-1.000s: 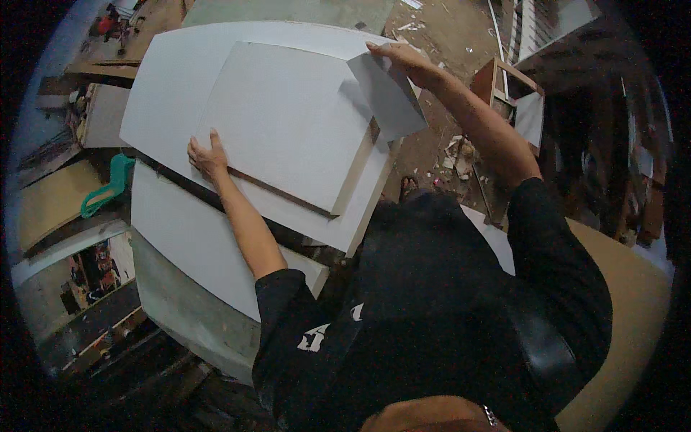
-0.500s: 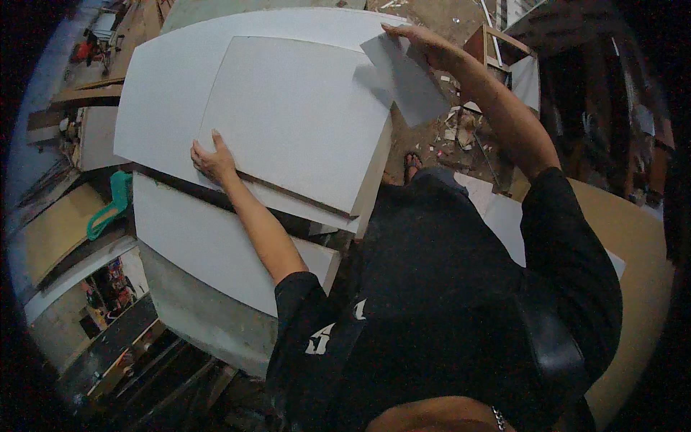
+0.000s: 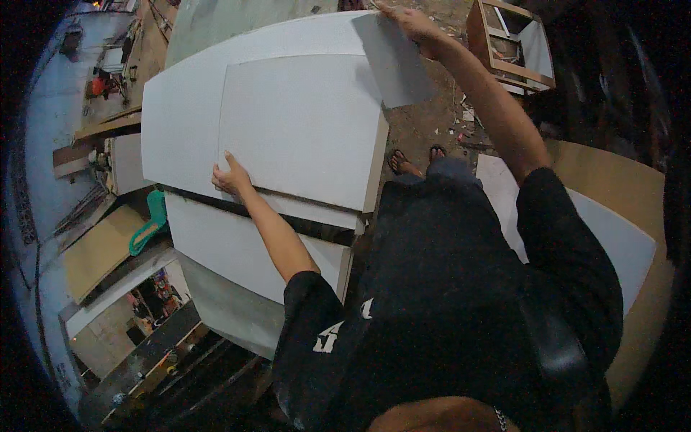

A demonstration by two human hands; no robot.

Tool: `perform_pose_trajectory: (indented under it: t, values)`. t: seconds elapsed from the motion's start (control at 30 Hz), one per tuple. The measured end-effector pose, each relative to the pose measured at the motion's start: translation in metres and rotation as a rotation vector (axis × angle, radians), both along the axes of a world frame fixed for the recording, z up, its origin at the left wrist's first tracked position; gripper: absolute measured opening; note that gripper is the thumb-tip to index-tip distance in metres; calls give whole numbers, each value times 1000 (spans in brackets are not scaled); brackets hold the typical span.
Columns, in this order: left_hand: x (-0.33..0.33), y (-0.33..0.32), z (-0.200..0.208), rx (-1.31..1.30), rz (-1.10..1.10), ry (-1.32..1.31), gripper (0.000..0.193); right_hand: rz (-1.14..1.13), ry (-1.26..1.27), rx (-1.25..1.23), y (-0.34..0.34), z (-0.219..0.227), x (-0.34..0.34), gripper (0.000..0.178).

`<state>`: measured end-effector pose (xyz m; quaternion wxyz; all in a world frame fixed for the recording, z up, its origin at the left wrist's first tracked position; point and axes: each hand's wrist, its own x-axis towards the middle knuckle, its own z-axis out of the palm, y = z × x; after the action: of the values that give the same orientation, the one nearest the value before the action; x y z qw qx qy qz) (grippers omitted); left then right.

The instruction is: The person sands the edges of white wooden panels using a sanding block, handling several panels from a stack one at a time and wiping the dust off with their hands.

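Gripping the upper edge of a small grey panel (image 3: 396, 68) with my right hand (image 3: 417, 29), I hold it beside the upper white panel (image 3: 302, 122); my left hand (image 3: 232, 178) rests, thumb spread, at its near-left corner. Below lies a larger white panel (image 3: 180, 122) — then a greenish table (image 3: 223, 27). Scraps litter the brown floor (image 3: 423, 129) — a wooden frame (image 3: 478, 34) stands beyond.

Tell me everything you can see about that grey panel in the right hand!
The grey panel is flat, plain and four-sided, longer than it is wide, and looks like smooth board. The right hand holds it near its far end, tilted. In the picture it overlaps the right edge of the big white panel; whether the two touch, I can't tell.
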<state>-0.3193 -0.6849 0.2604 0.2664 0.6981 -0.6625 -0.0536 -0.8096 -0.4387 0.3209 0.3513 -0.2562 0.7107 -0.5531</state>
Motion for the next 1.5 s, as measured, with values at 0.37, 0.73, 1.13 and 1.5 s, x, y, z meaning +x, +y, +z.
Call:
perform_pose_trajectory:
  t: [0.37,0.73,1.13,1.5]
  values:
    - [-175,113,17,-66,-668,245,56,-498,160,59,158,-78,78,49]
    - [-354,163,-1,-38,-1600,-333,28,-540,752,4,101,-72,68,56]
    - [-348,162,7,216,-1513,-150,43,-498,1026,80,113,-70,126,45]
    - [-353,163,13,488,-1418,14,46,-231,721,389,146,-31,195,42]
